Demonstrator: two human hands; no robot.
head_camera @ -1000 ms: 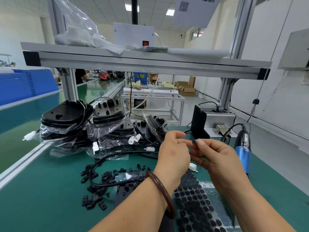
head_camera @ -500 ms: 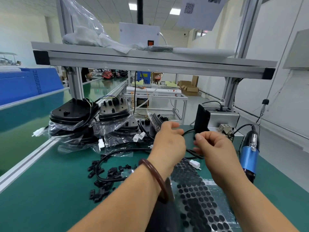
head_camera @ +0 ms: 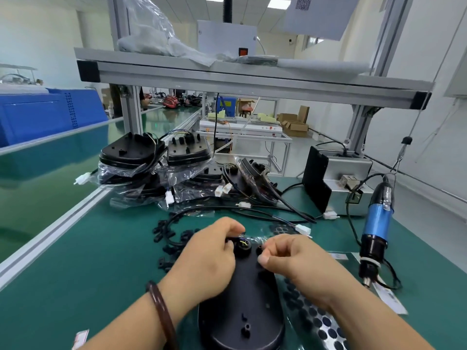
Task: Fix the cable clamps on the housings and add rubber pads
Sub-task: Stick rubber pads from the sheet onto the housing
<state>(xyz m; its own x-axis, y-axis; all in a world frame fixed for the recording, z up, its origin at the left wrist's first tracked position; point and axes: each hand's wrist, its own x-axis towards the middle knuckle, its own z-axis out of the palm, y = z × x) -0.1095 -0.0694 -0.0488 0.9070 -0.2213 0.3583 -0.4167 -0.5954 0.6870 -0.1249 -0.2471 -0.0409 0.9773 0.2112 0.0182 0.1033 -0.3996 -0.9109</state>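
Observation:
A black oval housing (head_camera: 242, 314) lies on the green mat in front of me. My left hand (head_camera: 209, 258) curls over its far end and grips the black cable (head_camera: 192, 212) where it enters a round port with coloured wires. My right hand (head_camera: 290, 258) hovers at the same end with thumb and forefinger pinched together; what they pinch is too small to see. Loose black cable clamps (head_camera: 164, 234) are scattered left of the housing. A sheet of round black rubber pads (head_camera: 318, 322) lies under my right forearm.
Bagged black housings (head_camera: 151, 165) with white connectors are stacked at the back left. A blue electric screwdriver (head_camera: 376, 228) hangs at the right by a grey box (head_camera: 346, 173). An aluminium shelf frame (head_camera: 227, 74) spans overhead. The bench edge rail (head_camera: 50, 236) runs along the left.
Both hands came down from chest height to the far end of the housing. The camera tilted down, bringing the housing into view.

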